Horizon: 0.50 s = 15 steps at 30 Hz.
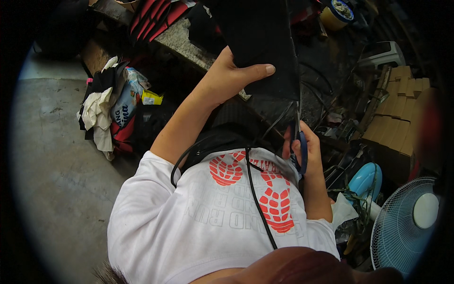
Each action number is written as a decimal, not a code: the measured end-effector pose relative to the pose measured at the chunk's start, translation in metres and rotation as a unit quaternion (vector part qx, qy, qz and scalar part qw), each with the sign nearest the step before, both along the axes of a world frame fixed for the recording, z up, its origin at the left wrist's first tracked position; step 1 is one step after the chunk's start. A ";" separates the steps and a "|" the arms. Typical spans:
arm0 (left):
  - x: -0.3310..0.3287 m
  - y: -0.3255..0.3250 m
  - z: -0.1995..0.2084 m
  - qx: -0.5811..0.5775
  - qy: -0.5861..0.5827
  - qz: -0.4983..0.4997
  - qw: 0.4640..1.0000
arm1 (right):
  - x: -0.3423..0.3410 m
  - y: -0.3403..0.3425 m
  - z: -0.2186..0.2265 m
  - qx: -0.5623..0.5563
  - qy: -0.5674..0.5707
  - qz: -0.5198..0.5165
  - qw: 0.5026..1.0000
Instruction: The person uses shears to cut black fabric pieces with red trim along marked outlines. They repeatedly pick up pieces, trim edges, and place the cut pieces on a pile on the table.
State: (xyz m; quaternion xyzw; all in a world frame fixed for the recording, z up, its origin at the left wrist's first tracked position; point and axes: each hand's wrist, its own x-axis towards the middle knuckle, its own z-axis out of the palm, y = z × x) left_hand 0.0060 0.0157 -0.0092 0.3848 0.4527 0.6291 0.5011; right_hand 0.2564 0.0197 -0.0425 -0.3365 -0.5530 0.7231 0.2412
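A gray concrete floor (56, 142) catches pale light at the left of a dim, cluttered room, where a heap of cloth scraps and wrappers (100, 112) lies near a rough, speckled tabletop (183, 49). At right, tan cardboard (392, 116) lies amid jumbled clutter, with a rounded blue plastic object (368, 179) beside a white-hubbed fan (402, 232) with a wire grille. A yellow tub (334, 17) shows near the upper edge.
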 end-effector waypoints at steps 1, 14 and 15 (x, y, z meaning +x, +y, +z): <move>0.001 0.000 -0.001 -0.004 -0.003 0.000 1.000 | 0.001 0.000 0.001 -0.005 -0.012 0.010 1.000; 0.024 -0.008 0.001 -0.052 -0.068 -0.048 0.995 | 0.002 0.002 0.003 0.028 -0.006 0.004 1.000; 0.025 -0.008 0.001 -0.054 -0.078 -0.047 0.994 | 0.003 0.003 0.004 0.007 -0.006 0.009 1.000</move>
